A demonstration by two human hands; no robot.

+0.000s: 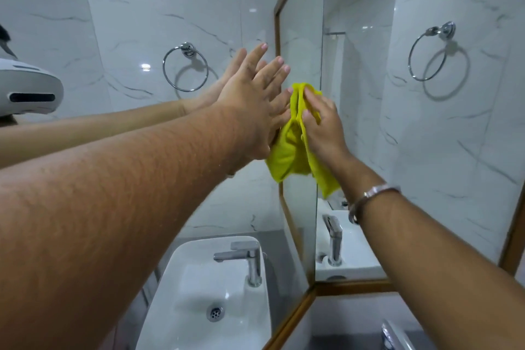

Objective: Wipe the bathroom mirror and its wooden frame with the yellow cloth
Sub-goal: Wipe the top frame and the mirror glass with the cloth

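The bathroom mirror (119,23) fills the left of the view and reflects my arm and the marble wall. Its wooden frame (277,34) runs upright at centre and along the bottom (352,287). My left hand (250,111) lies flat on the glass with its fingers spread, right beside the upright frame. My right hand (321,128) pinches the bunched yellow cloth (287,150) and holds it against the frame's edge. The cloth hangs down between both hands, and my left fingertips touch its left side.
A chrome towel ring (437,51) hangs on the marble wall at right, and its reflection (186,67) shows at left. A white sink with a chrome tap (250,261) appears in the mirror below. A real tap (393,334) sits at the bottom edge.
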